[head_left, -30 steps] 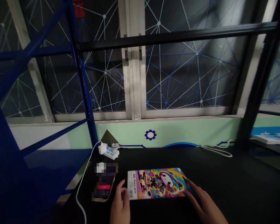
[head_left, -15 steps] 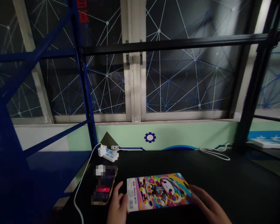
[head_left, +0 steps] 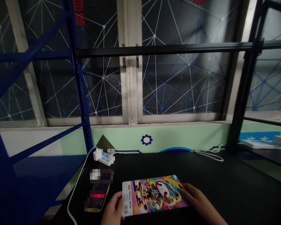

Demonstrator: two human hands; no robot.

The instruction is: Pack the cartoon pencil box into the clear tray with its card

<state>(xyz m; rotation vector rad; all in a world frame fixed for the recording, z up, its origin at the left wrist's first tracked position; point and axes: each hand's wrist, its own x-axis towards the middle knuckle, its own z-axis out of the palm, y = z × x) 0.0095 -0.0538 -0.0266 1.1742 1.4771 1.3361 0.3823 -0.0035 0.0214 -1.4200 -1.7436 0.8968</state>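
Note:
A flat, colourful pencil box [head_left: 154,195] with a cartoon character on its cover and a white strip reading "PENCIL BOX" lies low in the head view, above the black tabletop. My left hand [head_left: 112,208] is closed on its left edge, thumb near the white strip and some fingers hidden under the box. At the opposite end my right hand [head_left: 194,195] grips the right edge; its fingertips are partly out of sight. Left of the box, near my left hand, rests a phone [head_left: 99,190] with its screen pixelated.
Behind the phone a white power strip [head_left: 105,158] holds a plugged-in charger [head_left: 97,154], and a white cable [head_left: 78,179] runs down the table's left side. A coiled white cord [head_left: 210,155] lies at the back right. Blue and black rack posts [head_left: 240,103] frame the black tabletop [head_left: 208,175].
My left hand has closed around the box's left edge, where its fingers were apart before. The whole scene has shifted slightly left in the view.

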